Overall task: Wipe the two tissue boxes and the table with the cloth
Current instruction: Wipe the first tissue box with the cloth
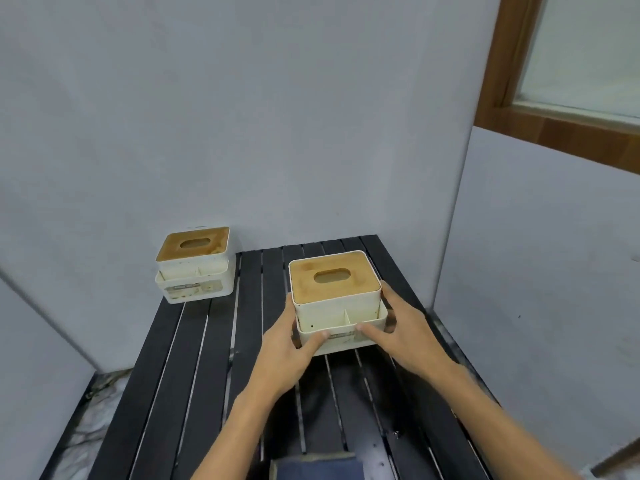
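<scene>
Two cream tissue boxes with wooden lids stand on the black slatted table (194, 375). The near tissue box (337, 299) is at the middle right, and both hands hold it. My left hand (289, 348) grips its left side with the thumb on the front. Gripping the right side is my right hand (401, 332), thumb also on the front. The far tissue box (195, 265) sits at the table's back left corner, untouched. A dark blue folded cloth (317, 467) lies at the near edge of the table, partly cut off by the frame.
Grey walls close in behind and to the right of the table. A wood-framed window (568, 109) is at the upper right. Marbled floor (86, 434) shows to the left of the table.
</scene>
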`<state>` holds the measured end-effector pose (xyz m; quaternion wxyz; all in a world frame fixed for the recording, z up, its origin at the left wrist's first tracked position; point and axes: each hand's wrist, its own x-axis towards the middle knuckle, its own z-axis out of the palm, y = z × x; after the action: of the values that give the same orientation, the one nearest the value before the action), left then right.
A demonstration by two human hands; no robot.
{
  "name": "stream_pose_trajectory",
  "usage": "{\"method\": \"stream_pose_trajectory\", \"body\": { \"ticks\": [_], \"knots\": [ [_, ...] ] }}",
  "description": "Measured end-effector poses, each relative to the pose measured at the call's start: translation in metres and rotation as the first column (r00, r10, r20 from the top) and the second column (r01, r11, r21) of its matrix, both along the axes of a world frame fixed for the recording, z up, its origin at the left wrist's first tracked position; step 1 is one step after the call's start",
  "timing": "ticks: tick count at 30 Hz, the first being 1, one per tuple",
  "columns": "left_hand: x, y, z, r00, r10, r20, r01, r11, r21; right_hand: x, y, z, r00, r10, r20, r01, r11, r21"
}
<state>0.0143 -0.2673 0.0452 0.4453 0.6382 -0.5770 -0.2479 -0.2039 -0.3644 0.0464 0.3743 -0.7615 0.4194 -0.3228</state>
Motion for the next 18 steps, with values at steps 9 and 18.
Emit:
{"method": "stream_pose_trajectory", "body": {
  "ticks": [9,18],
  "knots": [
    [-0.002,-0.146,-0.012,0.998,-0.063,0.022,0.063,0.998,-0.023,-0.005,-0.134,-0.001,0.998,-0.058,-0.032,0.055,0.994,-0.089],
    [0.006,-0.22,-0.035,0.999,-0.053,0.013,0.053,0.997,-0.055,0.005,-0.203,-0.018,0.994,-0.101,-0.043,0.098,0.993,-0.073]
  ]
}}
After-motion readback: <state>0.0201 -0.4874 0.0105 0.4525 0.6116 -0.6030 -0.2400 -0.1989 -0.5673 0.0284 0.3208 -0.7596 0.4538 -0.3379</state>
